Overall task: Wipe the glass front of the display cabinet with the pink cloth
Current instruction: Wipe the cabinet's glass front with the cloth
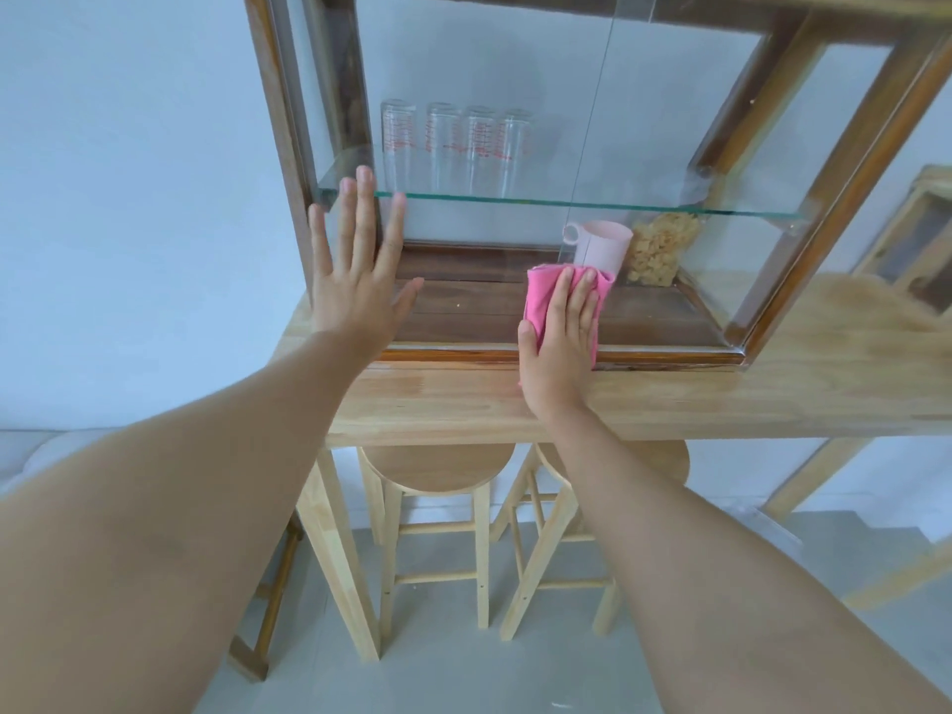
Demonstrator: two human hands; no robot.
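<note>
Left hand is spread wide and flat against the lower left of the display cabinet glass, holding nothing. Further right, the right hand presses the folded pink cloth onto the glass near the bottom rail, fingers flat over it. Behind the glass: four measuring glasses up on the shelf, a pink cup lower down, all sitting on the wooden table.

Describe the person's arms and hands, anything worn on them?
Both forearms are bare, with no sleeves in view. The left hand and right hand wear no gloves, and no rings, watch or bracelets are visible. Fingernails look short and unpainted.
</note>
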